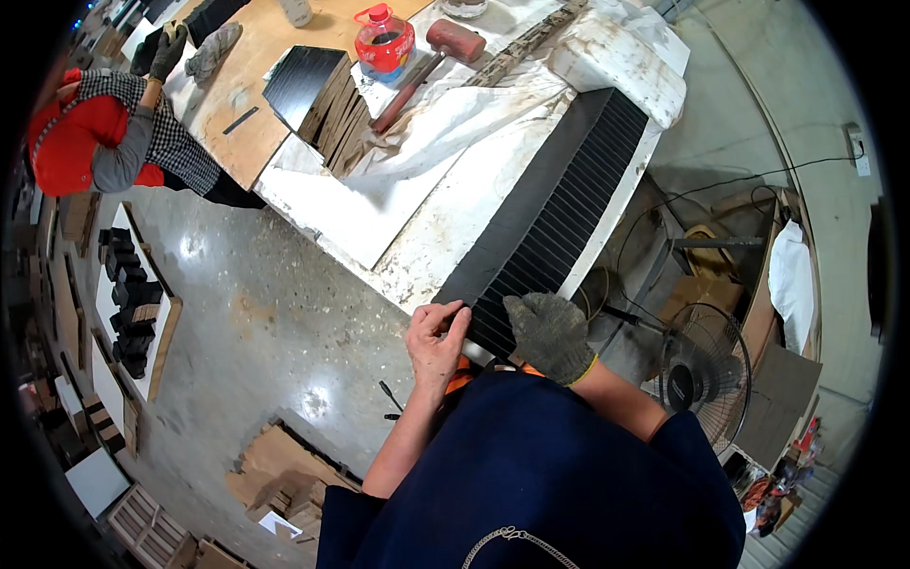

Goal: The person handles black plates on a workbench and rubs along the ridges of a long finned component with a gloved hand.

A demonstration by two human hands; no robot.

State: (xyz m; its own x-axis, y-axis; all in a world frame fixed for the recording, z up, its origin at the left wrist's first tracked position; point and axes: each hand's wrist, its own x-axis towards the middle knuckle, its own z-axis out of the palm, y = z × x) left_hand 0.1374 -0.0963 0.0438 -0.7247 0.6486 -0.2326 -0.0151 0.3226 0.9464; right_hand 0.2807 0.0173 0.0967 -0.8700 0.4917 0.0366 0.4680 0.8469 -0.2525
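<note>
Long row of thin black strips (pixel 578 204), packed side by side: lies along the right edge of the stained white surface (pixel 479 199), near end close to the worker's body. Bare left hand (pixel 436 343) at the row's near left corner, fingers curled, thumb and forefinger slightly apart; cannot tell whether a strip is gripped. Right hand in a grey knitted glove (pixel 553 334) over the row's near right side, fingers together; any hold is hidden. Left of the row's far half: red-headed mallet (pixel 457 41), stack of black-topped boards (pixel 308 85). Right of its near end: round wire-caged fan (pixel 697 375).
</note>
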